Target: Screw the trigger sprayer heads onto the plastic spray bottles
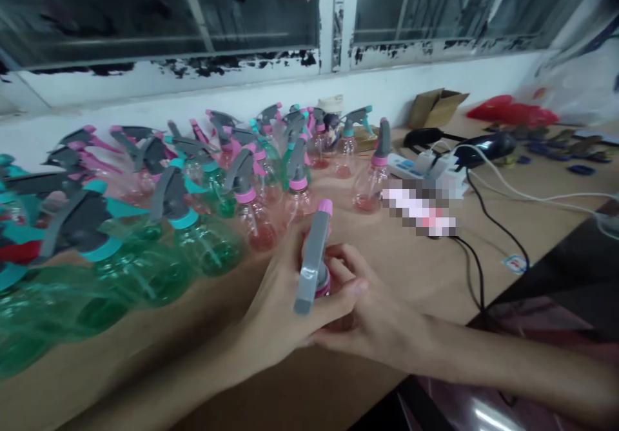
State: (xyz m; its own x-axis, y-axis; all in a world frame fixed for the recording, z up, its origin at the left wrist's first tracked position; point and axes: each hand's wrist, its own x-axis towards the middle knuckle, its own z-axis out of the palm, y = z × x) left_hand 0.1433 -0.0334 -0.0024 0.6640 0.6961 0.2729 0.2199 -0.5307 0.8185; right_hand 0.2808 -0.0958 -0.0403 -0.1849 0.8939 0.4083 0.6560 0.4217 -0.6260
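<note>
Both hands are closed around one spray bottle with a grey and pink spray head [313, 260], held above the near part of the table. My left hand [290, 299] wraps its neck and trigger side, with the thumb lying across the front below the nozzle. From the right, my right hand [365, 305] grips lower down, around the bottle's body. Most of that body is hidden by my fingers. Just beyond my hands stand clear pink spray bottles, one [256, 221] to the left and another [370, 186] to the right.
Green spray bottles with teal collars [207, 244] crowd the left of the brown table [387, 270], with many pink ones behind. At the right are a white power strip [425, 166] with cables, a cardboard box [435, 108] and a red bag [512, 111]. A windowed wall backs the table.
</note>
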